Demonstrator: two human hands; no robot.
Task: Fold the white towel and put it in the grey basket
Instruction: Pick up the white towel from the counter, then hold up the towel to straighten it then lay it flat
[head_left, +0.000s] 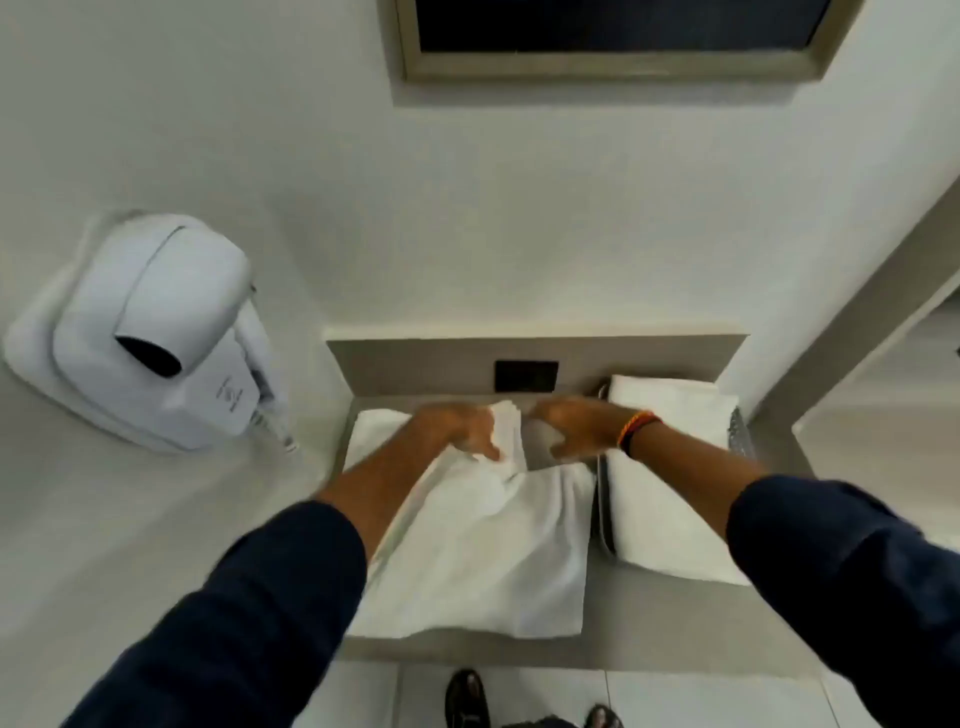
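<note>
A white towel (483, 551) lies spread on the grey shelf (670, 623), its far part bunched up. My left hand (467, 431) grips a raised fold of the towel near its far edge. My right hand (576, 426), with a striped wristband, hovers just right of that fold above the shelf, fingers curled; its hold on the cloth is blurred. The grey basket (602, 514) stands to the right, showing its metal rim, with folded white towels (670, 509) filling it.
A white wall-mounted hair dryer (156, 332) hangs at the left. A dark socket plate (525, 376) sits in the grey back panel behind the shelf. A framed mirror (613, 67) is above. My shoes (467, 699) show on the tiled floor below.
</note>
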